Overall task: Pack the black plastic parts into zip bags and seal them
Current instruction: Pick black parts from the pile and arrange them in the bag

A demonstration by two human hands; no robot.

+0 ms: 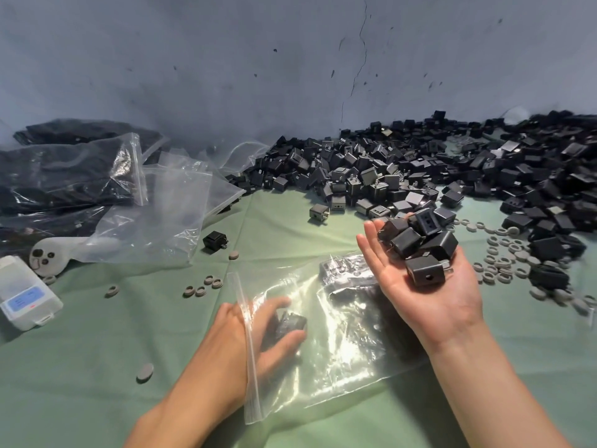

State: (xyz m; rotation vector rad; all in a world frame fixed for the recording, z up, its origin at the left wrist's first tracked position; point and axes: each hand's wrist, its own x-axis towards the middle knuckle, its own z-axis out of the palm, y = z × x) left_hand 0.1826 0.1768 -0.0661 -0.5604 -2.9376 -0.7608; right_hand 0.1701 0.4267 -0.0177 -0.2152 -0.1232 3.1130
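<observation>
About six black parts (420, 245) are carried on the spread right grip (429, 299); one part (293, 321) is pinched inside the bag (342, 357) by the left grip (255, 334).

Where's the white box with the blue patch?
In the head view the white plastic box lies at the left edge of the green cloth, below the filled zip bags.

Left hand (227, 329) and left forearm (181, 412) are showing bare, entering frame from 7 o'clock. Right hand (426, 286) and right forearm (494, 392) are likewise showing bare, entering from 5 o'clock. Skin is running uncovered to frame edge.
</observation>
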